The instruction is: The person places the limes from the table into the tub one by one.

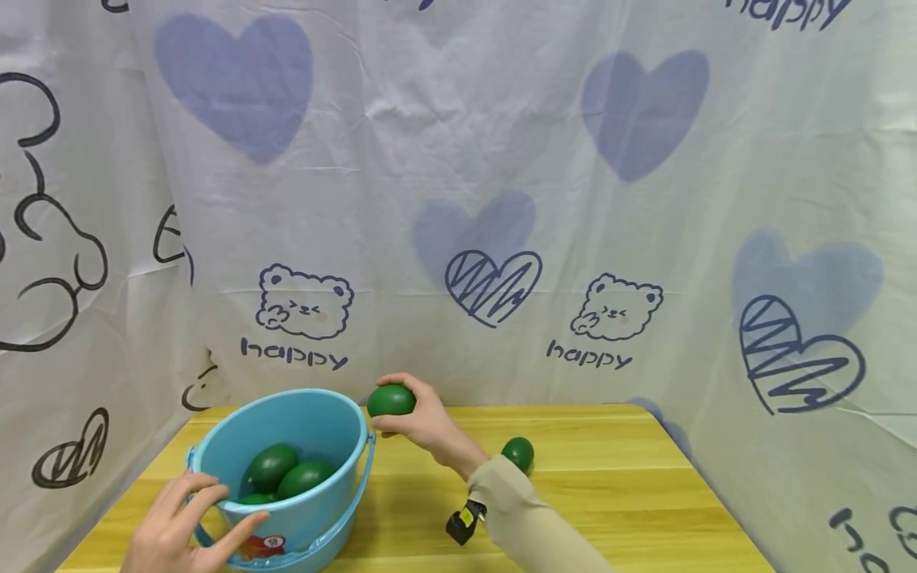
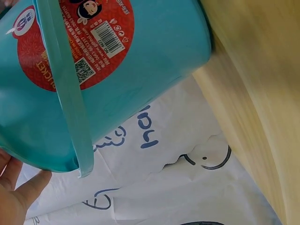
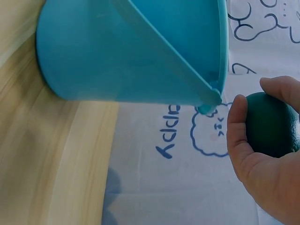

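My right hand [image 1: 424,418] holds a dark green avocado [image 1: 391,400] between thumb and fingers, beside the bucket's right rim and roughly level with it. In the right wrist view, the fingers curl around the same avocado [image 3: 269,124], apart from the bucket wall [image 3: 93,56]. My left hand [image 1: 175,525] grips the near left rim of the light blue bucket [image 1: 286,404], which stands on the table. Inside the bucket lie several avocados [image 1: 273,467]. Another avocado [image 1: 518,454] rests on the table, partly behind my right sleeve. The left wrist view shows the bucket's red label [image 2: 108,42].
The yellow wood-grain table [image 1: 595,477] reaches back to a white printed curtain [image 1: 401,318], which also hangs at both sides. The bucket's handle [image 1: 367,469] hangs down along its right side. A small black device [image 1: 464,521] sits at my right wrist.
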The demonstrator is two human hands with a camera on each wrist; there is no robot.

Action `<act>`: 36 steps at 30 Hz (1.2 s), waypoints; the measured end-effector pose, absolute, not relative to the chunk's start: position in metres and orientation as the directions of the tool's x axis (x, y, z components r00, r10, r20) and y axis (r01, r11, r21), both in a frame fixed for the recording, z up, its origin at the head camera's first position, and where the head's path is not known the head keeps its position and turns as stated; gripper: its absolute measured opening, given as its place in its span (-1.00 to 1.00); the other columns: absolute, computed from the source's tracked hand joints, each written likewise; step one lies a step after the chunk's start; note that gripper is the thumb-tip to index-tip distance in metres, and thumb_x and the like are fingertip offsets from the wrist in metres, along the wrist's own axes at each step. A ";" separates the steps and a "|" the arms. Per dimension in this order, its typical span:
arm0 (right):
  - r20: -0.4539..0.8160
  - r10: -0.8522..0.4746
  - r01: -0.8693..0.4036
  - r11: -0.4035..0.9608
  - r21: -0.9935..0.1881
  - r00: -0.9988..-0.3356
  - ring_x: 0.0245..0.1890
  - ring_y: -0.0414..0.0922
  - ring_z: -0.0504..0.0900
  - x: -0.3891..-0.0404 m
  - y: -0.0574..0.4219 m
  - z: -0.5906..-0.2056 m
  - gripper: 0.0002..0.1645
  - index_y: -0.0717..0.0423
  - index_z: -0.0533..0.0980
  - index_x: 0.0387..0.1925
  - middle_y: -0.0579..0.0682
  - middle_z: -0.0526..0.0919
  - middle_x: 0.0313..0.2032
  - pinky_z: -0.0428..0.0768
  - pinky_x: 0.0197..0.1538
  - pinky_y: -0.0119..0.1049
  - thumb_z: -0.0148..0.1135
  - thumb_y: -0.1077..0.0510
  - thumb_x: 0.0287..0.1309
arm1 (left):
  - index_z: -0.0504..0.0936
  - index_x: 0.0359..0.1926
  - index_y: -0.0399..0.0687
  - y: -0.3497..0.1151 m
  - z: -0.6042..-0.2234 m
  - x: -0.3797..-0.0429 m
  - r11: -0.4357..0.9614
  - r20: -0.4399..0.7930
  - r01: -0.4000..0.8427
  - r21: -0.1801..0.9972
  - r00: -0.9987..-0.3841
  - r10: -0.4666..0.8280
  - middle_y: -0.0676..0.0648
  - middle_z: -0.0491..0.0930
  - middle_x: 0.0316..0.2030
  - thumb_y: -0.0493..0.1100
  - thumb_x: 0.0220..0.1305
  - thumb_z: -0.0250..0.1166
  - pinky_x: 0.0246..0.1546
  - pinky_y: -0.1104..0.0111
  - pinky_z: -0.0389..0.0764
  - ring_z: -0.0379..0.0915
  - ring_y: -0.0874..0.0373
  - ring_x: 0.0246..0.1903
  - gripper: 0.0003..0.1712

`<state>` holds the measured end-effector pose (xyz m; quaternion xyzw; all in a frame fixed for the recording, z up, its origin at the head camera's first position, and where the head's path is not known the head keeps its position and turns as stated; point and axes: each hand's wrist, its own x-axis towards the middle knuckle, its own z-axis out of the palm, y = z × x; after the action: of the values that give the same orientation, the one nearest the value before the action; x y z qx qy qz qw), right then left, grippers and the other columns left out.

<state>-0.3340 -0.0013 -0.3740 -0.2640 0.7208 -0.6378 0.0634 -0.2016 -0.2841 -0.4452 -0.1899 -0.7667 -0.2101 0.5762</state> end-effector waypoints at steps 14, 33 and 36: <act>0.217 -0.474 -0.291 0.087 -0.953 -0.853 -0.18 -0.06 0.56 -0.336 -0.036 -0.359 -0.37 -0.07 0.46 0.16 0.04 0.51 0.00 0.68 -0.20 -0.21 0.44 0.26 0.03 | 0.68 -0.46 -0.21 -0.288 -0.452 -0.203 0.793 0.979 0.604 0.071 -0.196 0.062 -0.20 0.56 -0.38 0.41 0.00 0.36 0.25 0.65 0.21 0.37 0.05 -0.19 -0.30; 0.154 -0.463 -0.273 0.201 -0.941 -0.873 -0.41 -0.09 0.70 -0.335 -0.058 -0.352 -0.35 -0.03 0.49 0.18 0.04 0.56 -0.08 0.71 -0.32 -0.26 0.46 0.29 0.02 | 0.64 -0.56 -0.26 -0.283 -0.442 -0.201 0.798 0.989 0.602 0.024 -0.131 0.069 -0.26 0.52 -0.45 0.43 0.12 0.27 0.16 0.66 0.18 0.30 -0.03 -0.31 -0.24; 0.152 -0.468 -0.267 0.189 -0.945 -0.870 -0.39 -0.08 0.70 -0.336 -0.059 -0.353 -0.38 -0.03 0.49 0.19 0.04 0.57 -0.07 0.71 -0.31 -0.26 0.44 0.27 0.06 | 0.64 -0.56 -0.26 -0.283 -0.441 -0.200 0.797 0.990 0.604 0.026 -0.127 0.063 -0.26 0.52 -0.46 0.43 0.11 0.28 0.13 0.67 0.19 0.30 -0.01 -0.32 -0.24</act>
<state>-0.3357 -0.0588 -0.3534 -0.2398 0.7664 -0.5898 0.0855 -0.2001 -0.2827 -0.4412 -0.2323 -0.7181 -0.2185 0.6186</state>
